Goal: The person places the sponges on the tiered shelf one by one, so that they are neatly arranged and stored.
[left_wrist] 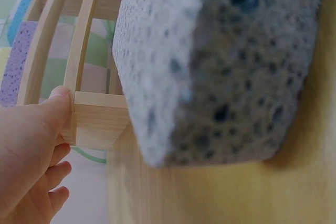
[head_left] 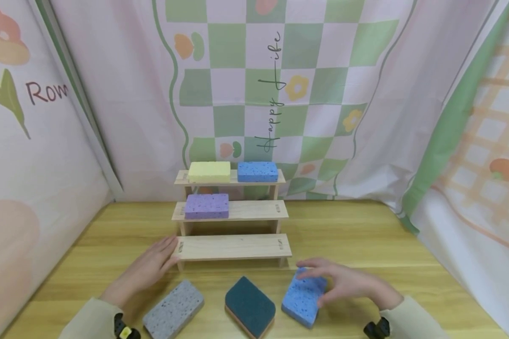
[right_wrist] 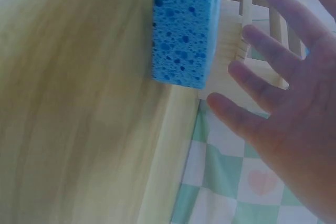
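Reaching in from the right, over the far right corner of a blue speckled sponge (head_left: 299,302) lying on the table (head_left: 352,235): right grip (head_left: 345,282), spread loosely, holding nothing, with contact impossible to tell. By judgement, all hinging on that sponge lying just left of the right grip, long axis running away from the body and leaning right at the far end. Much farther off, the left grip (head_left: 144,264), nearly straight-fingered, touching the left end of the bottom shelf (head_left: 233,247) of a wooden rack (head_left: 254,210), with no sponge in hold. Counted: one rack, three shelves, six sponges; two blue, the second blue sponge (head_left: 257,172) up top beside one yellow sponge (head_left: 209,173), one purple sponge (head_left: 206,207) midway, one gray sponge (head_left: 174,310) and one green-topped scouring sponge (head_left: 251,303) on the table
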### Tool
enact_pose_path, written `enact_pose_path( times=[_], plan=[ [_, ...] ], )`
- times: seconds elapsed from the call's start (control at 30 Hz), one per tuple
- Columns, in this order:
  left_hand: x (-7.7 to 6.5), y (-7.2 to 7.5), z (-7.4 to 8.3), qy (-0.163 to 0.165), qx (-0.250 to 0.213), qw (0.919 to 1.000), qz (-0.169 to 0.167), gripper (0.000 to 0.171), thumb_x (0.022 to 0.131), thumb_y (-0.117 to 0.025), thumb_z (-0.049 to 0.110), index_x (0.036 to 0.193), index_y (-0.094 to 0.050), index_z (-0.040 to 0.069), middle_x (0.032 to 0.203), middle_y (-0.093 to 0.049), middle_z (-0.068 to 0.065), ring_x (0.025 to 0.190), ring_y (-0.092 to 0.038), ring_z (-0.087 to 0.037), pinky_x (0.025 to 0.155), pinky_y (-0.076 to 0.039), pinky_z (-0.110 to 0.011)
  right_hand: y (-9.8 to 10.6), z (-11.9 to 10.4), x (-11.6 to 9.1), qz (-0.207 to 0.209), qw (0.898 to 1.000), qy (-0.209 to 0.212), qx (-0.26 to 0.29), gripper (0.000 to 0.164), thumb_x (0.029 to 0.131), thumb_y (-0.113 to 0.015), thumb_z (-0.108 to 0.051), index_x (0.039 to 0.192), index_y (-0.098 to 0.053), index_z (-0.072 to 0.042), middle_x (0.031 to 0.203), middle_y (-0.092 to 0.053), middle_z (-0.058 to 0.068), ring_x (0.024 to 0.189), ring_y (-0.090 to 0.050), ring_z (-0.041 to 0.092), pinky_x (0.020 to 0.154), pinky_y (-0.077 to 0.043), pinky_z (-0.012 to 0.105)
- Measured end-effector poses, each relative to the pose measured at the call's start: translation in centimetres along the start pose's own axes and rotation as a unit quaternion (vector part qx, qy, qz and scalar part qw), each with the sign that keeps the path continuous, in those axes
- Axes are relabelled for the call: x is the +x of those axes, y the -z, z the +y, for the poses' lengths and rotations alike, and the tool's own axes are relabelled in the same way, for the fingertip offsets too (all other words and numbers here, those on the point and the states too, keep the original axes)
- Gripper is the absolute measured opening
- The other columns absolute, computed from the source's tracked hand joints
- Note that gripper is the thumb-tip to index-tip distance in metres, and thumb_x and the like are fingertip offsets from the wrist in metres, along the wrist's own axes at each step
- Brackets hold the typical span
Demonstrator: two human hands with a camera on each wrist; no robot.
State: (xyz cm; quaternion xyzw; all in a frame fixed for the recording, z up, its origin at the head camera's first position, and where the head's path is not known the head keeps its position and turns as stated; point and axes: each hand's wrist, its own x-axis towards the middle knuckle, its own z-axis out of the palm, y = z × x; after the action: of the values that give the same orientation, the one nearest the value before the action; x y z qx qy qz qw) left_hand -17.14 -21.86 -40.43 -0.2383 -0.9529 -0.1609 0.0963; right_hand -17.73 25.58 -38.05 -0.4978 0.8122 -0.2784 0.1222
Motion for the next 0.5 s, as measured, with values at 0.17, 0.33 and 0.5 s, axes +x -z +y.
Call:
enact_pose_path(
  times=[0.17,0.33,0.5],
  plan=[
    [0.03,-0.09,-0.10,0.000,0.002,1.0000,-0.001,0.053,0.098,-0.046,0.026,0.133,-0.036,-0.012,0.139,-0.034,-0.027,0.127,-0.032,-0.042,0.105,-0.024,-0.051,-0.46,0.25,0.03,-0.018,1.000,0.000,-0.010,0.063,0.078,-0.073,-0.028,0.134,-0.048,-0.013,0.147,-0.028,0.006,0.130,-0.025,0.034,0.096,-0.031,0.059],
    [0.02,-0.13,-0.18,0.003,0.000,1.0000,-0.004,0.054,0.098,-0.045,0.028,0.134,-0.036,-0.011,0.139,-0.033,-0.026,0.127,-0.031,-0.042,0.105,-0.023,-0.051,-0.67,0.21,0.19,-0.030,0.999,-0.008,-0.019,0.066,0.077,-0.073,-0.032,0.136,-0.047,-0.015,0.149,-0.025,0.006,0.131,-0.018,0.042,0.090,-0.025,0.071],
    [0.00,-0.22,-0.26,0.005,0.000,1.0000,-0.006,0.054,0.098,-0.045,0.028,0.134,-0.036,-0.011,0.139,-0.034,-0.026,0.127,-0.031,-0.042,0.105,-0.024,-0.051,-0.84,-0.02,0.27,-0.042,0.998,-0.035,-0.007,0.066,0.077,-0.071,-0.035,0.136,-0.047,-0.018,0.149,-0.024,0.005,0.130,-0.015,0.047,0.089,-0.021,0.074]
  ],
)
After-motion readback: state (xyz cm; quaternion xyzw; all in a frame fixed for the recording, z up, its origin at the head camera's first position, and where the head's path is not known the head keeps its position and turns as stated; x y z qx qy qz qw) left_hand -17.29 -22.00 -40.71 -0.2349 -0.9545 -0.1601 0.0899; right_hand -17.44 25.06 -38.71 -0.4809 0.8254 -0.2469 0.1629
